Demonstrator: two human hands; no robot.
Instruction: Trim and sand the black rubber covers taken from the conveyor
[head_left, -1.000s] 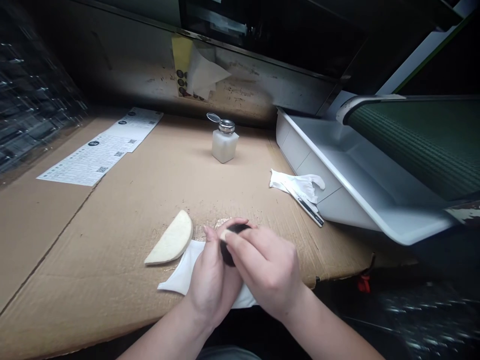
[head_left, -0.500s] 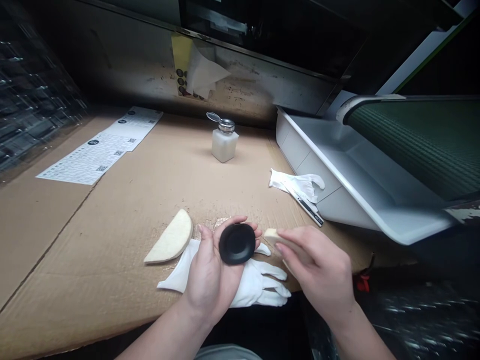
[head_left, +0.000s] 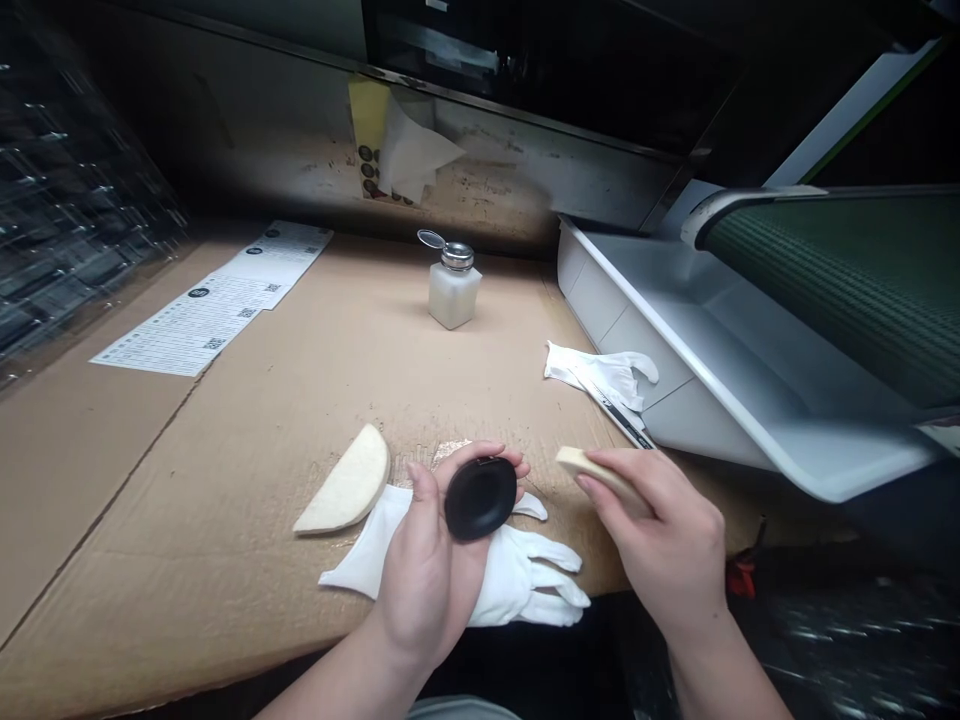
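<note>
On the palm of my left hand [head_left: 427, 580] rests a small black oval dish [head_left: 480, 498], its thumb and fingers curled around the rim. My right hand [head_left: 660, 530] pinches a thick cream felt pad [head_left: 577, 461] between thumb and fingers, to the right of the dish and apart from it. Most of that pad is hidden in the grip. Below my left hand lies a white glove [head_left: 517, 580], spread out near the table edge. A half-round cream felt piece [head_left: 346, 482] lies to its left.
Cardboard [head_left: 315, 390] covers the table. A pump bottle [head_left: 454, 290] with its lid up stands further back. Printed sheets [head_left: 217, 300] lie at left. At right are a grey-white tray [head_left: 675, 350], a crumpled white glove [head_left: 600, 374] and a thin pen-like tool [head_left: 619, 415].
My right hand has moved right with the felt pad, away from the black dish. The dish is tilted a little differently on my left palm. The whole view has shifted slightly.
</note>
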